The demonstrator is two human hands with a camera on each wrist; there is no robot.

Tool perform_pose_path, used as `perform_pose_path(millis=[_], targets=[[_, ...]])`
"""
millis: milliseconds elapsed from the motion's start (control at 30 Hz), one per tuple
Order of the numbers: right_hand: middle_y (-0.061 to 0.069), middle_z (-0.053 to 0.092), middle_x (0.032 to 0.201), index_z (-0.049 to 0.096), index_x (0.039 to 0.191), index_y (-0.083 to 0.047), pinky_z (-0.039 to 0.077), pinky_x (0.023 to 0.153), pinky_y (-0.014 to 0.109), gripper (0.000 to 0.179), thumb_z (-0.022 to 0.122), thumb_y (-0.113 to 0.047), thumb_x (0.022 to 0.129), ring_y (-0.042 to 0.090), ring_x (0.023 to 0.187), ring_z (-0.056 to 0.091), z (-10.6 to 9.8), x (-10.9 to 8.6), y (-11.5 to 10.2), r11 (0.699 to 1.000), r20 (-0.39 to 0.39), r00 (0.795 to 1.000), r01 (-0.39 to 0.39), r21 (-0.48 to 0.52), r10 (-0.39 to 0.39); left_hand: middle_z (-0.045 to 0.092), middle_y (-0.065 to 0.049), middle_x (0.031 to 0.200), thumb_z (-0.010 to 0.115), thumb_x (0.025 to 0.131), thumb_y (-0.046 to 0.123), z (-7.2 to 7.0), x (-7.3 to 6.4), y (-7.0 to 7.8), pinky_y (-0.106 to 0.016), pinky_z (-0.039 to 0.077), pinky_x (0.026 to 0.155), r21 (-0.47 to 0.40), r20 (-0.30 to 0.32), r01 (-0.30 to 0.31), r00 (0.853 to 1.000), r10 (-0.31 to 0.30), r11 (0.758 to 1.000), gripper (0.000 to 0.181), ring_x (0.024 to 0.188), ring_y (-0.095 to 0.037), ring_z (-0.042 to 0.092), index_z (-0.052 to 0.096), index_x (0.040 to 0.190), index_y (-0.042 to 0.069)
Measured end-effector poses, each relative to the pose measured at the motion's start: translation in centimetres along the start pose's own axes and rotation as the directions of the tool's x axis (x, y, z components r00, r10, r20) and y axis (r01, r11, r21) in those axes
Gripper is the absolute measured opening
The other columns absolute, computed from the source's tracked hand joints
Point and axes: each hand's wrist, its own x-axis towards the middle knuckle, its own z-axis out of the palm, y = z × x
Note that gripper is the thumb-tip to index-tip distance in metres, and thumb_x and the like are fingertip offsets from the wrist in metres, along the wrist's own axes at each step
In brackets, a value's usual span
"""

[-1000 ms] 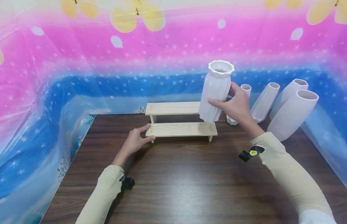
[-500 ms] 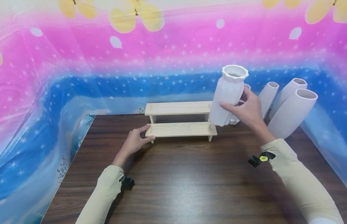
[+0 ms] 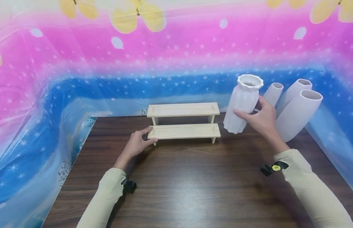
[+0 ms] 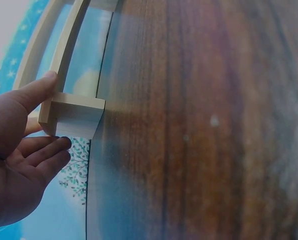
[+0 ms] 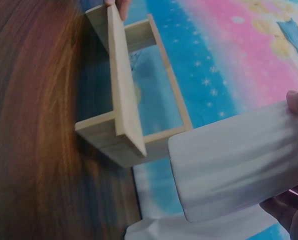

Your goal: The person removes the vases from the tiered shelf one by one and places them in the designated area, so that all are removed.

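My right hand (image 3: 264, 119) grips a white vase (image 3: 241, 103) with a scalloped rim, thumb across its front and fingers behind. The vase tilts slightly, to the right of a two-step wooden stand (image 3: 183, 131). In the right wrist view the lower part of the vase (image 5: 234, 162) shows, with the stand (image 5: 126, 90) beyond it. At the left end of the stand's lower step, my left hand (image 3: 137, 143) pinches the board between thumb and finger. The left wrist view shows that thumb (image 4: 39, 92) against the board's edge, other fingers loosely bent below.
Behind my right hand stand a slim white vase (image 3: 274, 92), a faceted white vase (image 3: 297, 90) and a wide oval-mouthed one (image 3: 301, 115). Another white vase (image 5: 189, 229) lies below the held one in the right wrist view. A printed cloth (image 3: 176, 57) walls the brown table (image 3: 176, 177).
My right hand has carried the scalloped vase right and lower, from in front of the stand's right end to beside it. My left hand has stayed on the stand.
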Motion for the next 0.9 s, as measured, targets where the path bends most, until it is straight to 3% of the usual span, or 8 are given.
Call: perform_pose_path(millis=[133, 300, 367, 433, 533, 633, 700, 900], targets=[[0.012, 0.067, 0.128, 0.059, 0.137, -0.010, 0.055, 0.086, 0.040, 0.081, 0.091, -0.048, 0.074, 0.028, 0.114, 0.065, -0.2, -0.4, 1.1, 1.000, -0.016, 1.000, 0.000, -0.011, 0.000, 0.046, -0.016, 0.156, 0.075, 0.095, 0.035, 0.0, 0.0, 0.0, -0.043, 0.042, 0.084, 0.010, -0.004, -0.004, 1.000, 0.004, 1.000, 0.069, 0.100, -0.026, 0.058, 0.049, 0.152, 0.006], [0.014, 0.064, 0.131, 0.055, 0.139, -0.008, 0.053, 0.094, 0.055, 0.082, 0.090, -0.046, 0.076, 0.031, 0.118, 0.062, -0.6, -1.2, 2.6, 1.000, -0.011, 1.000, -0.010, -0.006, 0.010, 0.046, -0.016, 0.156, 0.074, 0.096, 0.035, 0.1, 0.0, -0.1, -0.041, 0.042, 0.076, 0.011, 0.001, 0.002, 1.000, -0.002, 1.000, 0.068, 0.067, -0.023, 0.040, 0.049, 0.152, 0.007], [0.014, 0.063, 0.132, 0.054, 0.140, -0.008, 0.052, 0.095, 0.055, 0.082, 0.090, -0.045, 0.076, 0.030, 0.119, 0.061, -0.8, -1.4, 3.2, 1.000, -0.006, 1.000, -0.022, -0.005, 0.022, 0.047, -0.016, 0.155, 0.075, 0.095, 0.035, 0.0, 0.1, -0.1, -0.043, 0.047, 0.081, 0.013, -0.002, -0.001, 1.000, 0.001, 1.000, 0.069, 0.079, -0.027, 0.056, 0.049, 0.152, 0.007], [0.013, 0.064, 0.131, 0.055, 0.141, -0.009, 0.053, 0.093, 0.048, 0.083, 0.090, -0.046, 0.076, 0.028, 0.118, 0.061, -1.0, -1.7, 3.8, 0.999, -0.010, 0.999, -0.036, -0.018, 0.035, 0.047, -0.016, 0.155, 0.075, 0.095, 0.035, 0.0, 0.0, 0.0, -0.048, 0.050, 0.089, 0.010, -0.003, -0.002, 1.000, 0.002, 1.000, 0.070, 0.106, -0.033, 0.064, 0.048, 0.152, 0.006], [0.010, 0.065, 0.129, 0.057, 0.140, -0.010, 0.052, 0.086, 0.030, 0.081, 0.091, -0.046, 0.075, 0.022, 0.113, 0.060, -1.1, -1.9, 4.5, 0.998, -0.030, 0.998, -0.048, -0.033, 0.047, 0.047, -0.016, 0.155, 0.075, 0.095, 0.035, 0.0, 0.1, 0.1, -0.052, 0.046, 0.102, 0.007, -0.006, -0.002, 1.000, 0.002, 1.000, 0.070, 0.140, -0.034, 0.048, 0.049, 0.152, 0.005], [0.009, 0.066, 0.126, 0.058, 0.139, -0.011, 0.047, 0.079, 0.020, 0.080, 0.092, -0.045, 0.075, 0.018, 0.107, 0.059, -1.3, -2.0, 5.2, 0.998, -0.052, 0.997, -0.052, -0.039, 0.050, 0.046, -0.016, 0.155, 0.075, 0.095, 0.035, 0.0, 0.1, 0.1, -0.052, 0.046, 0.102, 0.001, -0.004, 0.004, 1.000, -0.004, 1.000, 0.070, 0.141, -0.034, 0.046, 0.048, 0.152, 0.005], [0.009, 0.067, 0.125, 0.059, 0.138, -0.011, 0.046, 0.079, 0.021, 0.079, 0.092, -0.045, 0.074, 0.017, 0.105, 0.058, -1.3, -2.1, 5.6, 0.997, -0.069, 0.996, -0.056, -0.047, 0.053, 0.046, -0.016, 0.155, 0.075, 0.095, 0.035, 0.0, 0.1, 0.1, -0.052, 0.046, 0.101, 0.002, -0.005, 0.006, 1.000, -0.006, 1.000, 0.070, 0.141, -0.033, 0.046, 0.048, 0.152, 0.006], [0.015, 0.065, 0.128, 0.058, 0.139, -0.007, 0.043, 0.099, 0.047, 0.084, 0.093, -0.046, 0.073, 0.026, 0.114, 0.056, -1.7, -2.1, 6.6, 0.996, -0.102, 0.992, -0.075, -0.050, 0.069, 0.046, -0.016, 0.156, 0.075, 0.095, 0.037, 0.0, 0.0, 0.1, -0.049, 0.045, 0.097, 0.010, -0.003, 0.011, 1.000, -0.011, 1.000, 0.071, 0.137, -0.031, 0.050, 0.048, 0.153, 0.007]])
